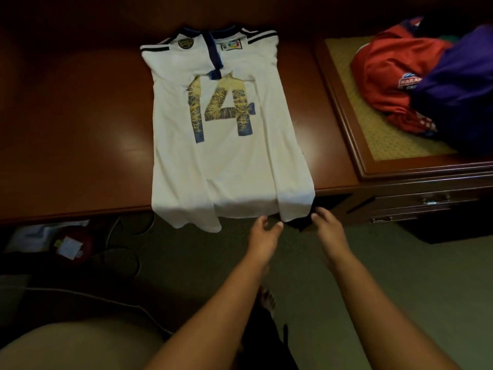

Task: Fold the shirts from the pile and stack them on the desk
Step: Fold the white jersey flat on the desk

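Note:
A white jersey [226, 156] with a worn number 14 lies on the dark wooden desk [80, 129], sides folded in, collar at the far end. Its hem hangs over the near desk edge. My left hand [262, 235] is just below the hem's right part, fingers loosely curled, holding nothing. My right hand [326, 225] hovers beside the hem's right corner, fingers relaxed, apart from the cloth. A pile with a red shirt [392, 76] and a purple garment [458, 84] sits at the right.
The pile rests on a raised woven-top cabinet [360, 124] with drawers [416, 202] beside the desk. Under the desk lie cables [125, 252] and a red bag with papers [69, 244]. A padded chair [66, 343] is at the lower left. Carpet covers the floor.

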A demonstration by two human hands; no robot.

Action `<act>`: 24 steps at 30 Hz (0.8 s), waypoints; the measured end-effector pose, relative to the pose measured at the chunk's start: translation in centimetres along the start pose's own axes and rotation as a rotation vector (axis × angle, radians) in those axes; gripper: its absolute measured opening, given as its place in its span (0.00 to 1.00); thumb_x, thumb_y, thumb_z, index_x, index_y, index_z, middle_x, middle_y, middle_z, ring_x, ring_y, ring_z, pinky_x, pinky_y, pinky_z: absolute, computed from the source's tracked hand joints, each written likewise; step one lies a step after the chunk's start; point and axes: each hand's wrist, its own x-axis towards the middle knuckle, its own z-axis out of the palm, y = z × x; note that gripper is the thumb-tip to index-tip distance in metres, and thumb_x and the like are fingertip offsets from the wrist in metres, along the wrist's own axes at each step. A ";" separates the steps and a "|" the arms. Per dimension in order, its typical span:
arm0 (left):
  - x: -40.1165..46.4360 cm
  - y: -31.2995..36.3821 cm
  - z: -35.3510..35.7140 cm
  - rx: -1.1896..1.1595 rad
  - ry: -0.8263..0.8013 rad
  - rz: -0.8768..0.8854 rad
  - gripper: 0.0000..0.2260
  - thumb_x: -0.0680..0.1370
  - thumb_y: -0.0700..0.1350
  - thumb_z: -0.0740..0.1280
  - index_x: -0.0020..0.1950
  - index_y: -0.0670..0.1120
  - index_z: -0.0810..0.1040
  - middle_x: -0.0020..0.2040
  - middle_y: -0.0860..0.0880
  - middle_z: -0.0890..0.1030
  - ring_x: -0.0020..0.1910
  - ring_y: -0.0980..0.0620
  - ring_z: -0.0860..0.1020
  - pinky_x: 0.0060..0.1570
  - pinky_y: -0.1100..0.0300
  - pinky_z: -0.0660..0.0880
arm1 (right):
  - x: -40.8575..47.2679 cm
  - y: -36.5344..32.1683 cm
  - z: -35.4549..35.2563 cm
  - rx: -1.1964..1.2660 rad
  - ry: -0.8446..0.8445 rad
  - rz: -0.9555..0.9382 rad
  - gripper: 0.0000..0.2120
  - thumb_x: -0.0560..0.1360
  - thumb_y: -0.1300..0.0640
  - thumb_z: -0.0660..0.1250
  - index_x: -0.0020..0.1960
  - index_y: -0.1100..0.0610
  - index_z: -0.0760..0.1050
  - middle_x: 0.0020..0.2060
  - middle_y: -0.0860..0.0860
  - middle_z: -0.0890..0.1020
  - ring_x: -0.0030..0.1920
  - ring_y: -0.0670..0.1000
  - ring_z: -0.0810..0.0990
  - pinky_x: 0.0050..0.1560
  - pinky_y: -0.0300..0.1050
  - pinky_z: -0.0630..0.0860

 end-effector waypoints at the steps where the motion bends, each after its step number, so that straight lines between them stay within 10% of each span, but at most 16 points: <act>1: 0.3 0.3 0.4 -0.040 -0.002 0.032 0.21 0.79 0.44 0.65 0.72 0.45 0.67 0.68 0.48 0.72 0.65 0.50 0.71 0.62 0.56 0.68 | 0.7 0.0 0.3 0.071 -0.049 0.013 0.20 0.82 0.58 0.58 0.73 0.57 0.66 0.69 0.53 0.71 0.70 0.54 0.68 0.69 0.53 0.65; 6: 1.4 1.5 0.8 -0.072 0.016 0.148 0.08 0.79 0.42 0.65 0.55 0.40 0.78 0.52 0.43 0.80 0.48 0.52 0.75 0.47 0.60 0.71 | 1.3 -1.1 0.8 0.238 -0.219 0.008 0.11 0.82 0.57 0.55 0.55 0.54 0.76 0.52 0.54 0.80 0.54 0.54 0.77 0.50 0.48 0.74; 11: 0.8 1.5 -0.6 -0.139 0.096 0.231 0.04 0.80 0.43 0.62 0.46 0.47 0.74 0.51 0.44 0.79 0.53 0.45 0.78 0.53 0.51 0.77 | -0.1 -1.8 0.2 0.311 -0.296 0.009 0.07 0.77 0.63 0.63 0.40 0.57 0.71 0.39 0.54 0.78 0.40 0.54 0.76 0.34 0.44 0.73; 16: 0.0 2.1 -1.1 -0.148 0.113 0.307 0.04 0.80 0.44 0.63 0.54 0.47 0.73 0.51 0.48 0.79 0.50 0.51 0.77 0.42 0.62 0.75 | -0.7 -2.5 0.3 0.438 -0.410 0.061 0.09 0.72 0.58 0.67 0.51 0.57 0.77 0.50 0.55 0.82 0.54 0.57 0.78 0.61 0.56 0.71; 24: -0.7 2.5 -1.9 -0.142 0.120 0.412 0.09 0.82 0.39 0.58 0.58 0.51 0.71 0.50 0.49 0.77 0.49 0.51 0.77 0.45 0.62 0.77 | 0.0 -2.9 0.2 0.395 -0.505 0.126 0.13 0.75 0.64 0.65 0.59 0.60 0.77 0.58 0.57 0.81 0.58 0.58 0.78 0.60 0.53 0.75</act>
